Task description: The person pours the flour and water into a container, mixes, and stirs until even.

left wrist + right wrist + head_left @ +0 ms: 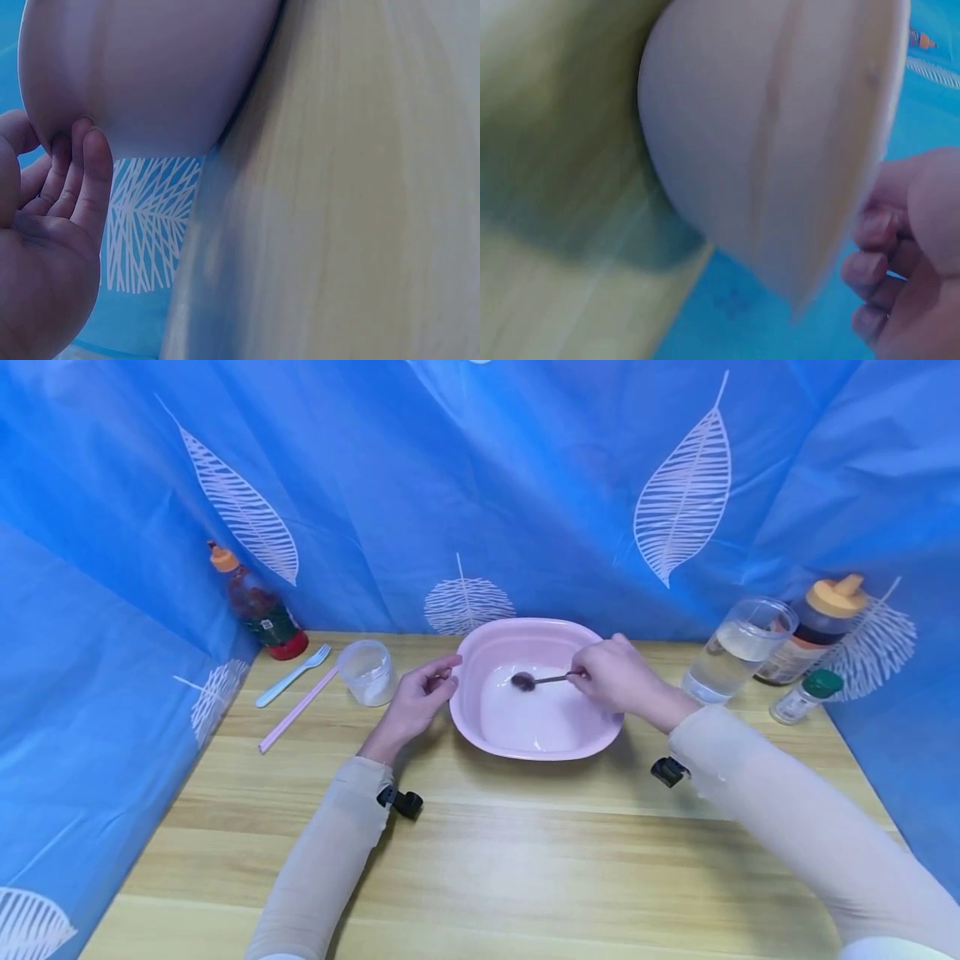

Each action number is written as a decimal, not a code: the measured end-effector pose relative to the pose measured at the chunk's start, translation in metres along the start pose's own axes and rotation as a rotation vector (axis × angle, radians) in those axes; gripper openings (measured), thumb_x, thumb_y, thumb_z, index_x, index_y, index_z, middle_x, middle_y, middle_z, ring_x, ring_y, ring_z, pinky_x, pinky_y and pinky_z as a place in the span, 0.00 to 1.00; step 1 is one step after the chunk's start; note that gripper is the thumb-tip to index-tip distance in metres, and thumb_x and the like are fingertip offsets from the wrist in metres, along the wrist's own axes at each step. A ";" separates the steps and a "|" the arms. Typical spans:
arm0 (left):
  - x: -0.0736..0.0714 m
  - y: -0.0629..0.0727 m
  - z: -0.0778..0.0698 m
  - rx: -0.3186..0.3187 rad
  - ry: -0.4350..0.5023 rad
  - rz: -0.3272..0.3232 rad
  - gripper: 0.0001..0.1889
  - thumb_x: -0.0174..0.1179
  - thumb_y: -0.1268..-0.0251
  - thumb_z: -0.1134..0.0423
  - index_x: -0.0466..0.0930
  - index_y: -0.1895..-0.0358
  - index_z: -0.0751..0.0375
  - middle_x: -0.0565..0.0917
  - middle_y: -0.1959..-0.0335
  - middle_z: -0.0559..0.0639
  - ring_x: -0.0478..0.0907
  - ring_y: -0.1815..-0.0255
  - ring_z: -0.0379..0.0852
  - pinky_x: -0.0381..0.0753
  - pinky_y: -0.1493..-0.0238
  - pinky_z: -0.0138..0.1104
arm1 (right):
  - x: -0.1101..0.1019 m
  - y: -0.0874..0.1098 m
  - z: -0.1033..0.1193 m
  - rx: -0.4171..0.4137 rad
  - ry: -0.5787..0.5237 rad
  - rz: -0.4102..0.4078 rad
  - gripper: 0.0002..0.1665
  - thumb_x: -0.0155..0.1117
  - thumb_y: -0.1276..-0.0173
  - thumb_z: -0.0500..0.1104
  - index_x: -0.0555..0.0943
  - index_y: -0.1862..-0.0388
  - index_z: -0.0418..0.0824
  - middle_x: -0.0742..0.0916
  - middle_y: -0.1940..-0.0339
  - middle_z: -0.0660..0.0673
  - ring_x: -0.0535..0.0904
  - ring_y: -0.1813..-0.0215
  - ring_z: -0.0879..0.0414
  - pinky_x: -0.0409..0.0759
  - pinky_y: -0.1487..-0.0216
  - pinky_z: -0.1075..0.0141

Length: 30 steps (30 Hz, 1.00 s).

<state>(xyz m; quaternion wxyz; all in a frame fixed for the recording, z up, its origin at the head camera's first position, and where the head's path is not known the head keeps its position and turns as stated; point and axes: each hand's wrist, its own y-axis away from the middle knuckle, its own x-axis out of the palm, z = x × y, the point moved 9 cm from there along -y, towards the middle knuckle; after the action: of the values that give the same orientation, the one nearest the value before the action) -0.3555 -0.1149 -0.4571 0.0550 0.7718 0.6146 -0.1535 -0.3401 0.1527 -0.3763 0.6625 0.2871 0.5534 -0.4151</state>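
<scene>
A pink oval basin (468, 727) stands on the wooden table, whitish and shiny inside. My right hand (615, 675) pinches the thin handle of a small dark spoon (551, 678) over the basin. The spoon's rounded end looks dark brown. In the right wrist view the basin's outer wall (727, 127) hides the spoon, and the fingers of my right hand (911, 262) curl beside the rim. My left hand (420, 697) is at the basin's left rim. Seen from the left wrist, the fingertips (96, 150) of that hand touch the outer wall just under the rim.
Left of the basin are a clear plastic cup (367, 672) with white contents, a pink straw (298, 708), a light blue fork (292, 677) and a red sauce bottle (262, 614). To the right stand a glass of clear liquid (731, 656), a dark bottle (813, 631) and a green-lidded jar (804, 697).
</scene>
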 end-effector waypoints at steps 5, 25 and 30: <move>-0.001 -0.001 0.002 -0.011 -0.005 0.002 0.23 0.61 0.19 0.61 0.79 0.26 0.60 0.83 0.45 0.60 0.77 0.50 0.49 0.79 0.52 0.26 | -0.021 0.016 -0.011 -0.020 0.109 0.042 0.13 0.70 0.29 0.38 0.86 0.77 0.44 0.85 0.80 0.51 0.74 0.74 0.53 0.63 0.59 0.56; 0.000 -0.001 0.003 -0.009 -0.009 0.012 0.23 0.61 0.19 0.61 0.79 0.26 0.60 0.84 0.43 0.61 0.78 0.49 0.49 0.78 0.50 0.27 | 0.014 -0.002 0.017 -0.042 -0.041 0.022 0.07 0.73 0.28 0.40 0.91 0.67 0.41 0.88 0.76 0.51 0.78 0.71 0.55 0.74 0.54 0.55; -0.001 -0.001 0.004 -0.012 -0.013 0.013 0.24 0.61 0.19 0.59 0.78 0.25 0.59 0.84 0.42 0.61 0.78 0.47 0.49 0.79 0.48 0.26 | -0.004 0.007 -0.004 0.002 0.100 -0.004 0.13 0.69 0.28 0.38 0.86 0.75 0.43 0.86 0.79 0.49 0.77 0.71 0.49 0.65 0.57 0.54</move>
<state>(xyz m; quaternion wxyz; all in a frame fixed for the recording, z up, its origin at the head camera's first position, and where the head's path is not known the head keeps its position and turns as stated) -0.3577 -0.1166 -0.4605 0.0644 0.7744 0.6102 -0.1544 -0.3362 0.1600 -0.3737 0.6329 0.3073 0.5861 -0.4019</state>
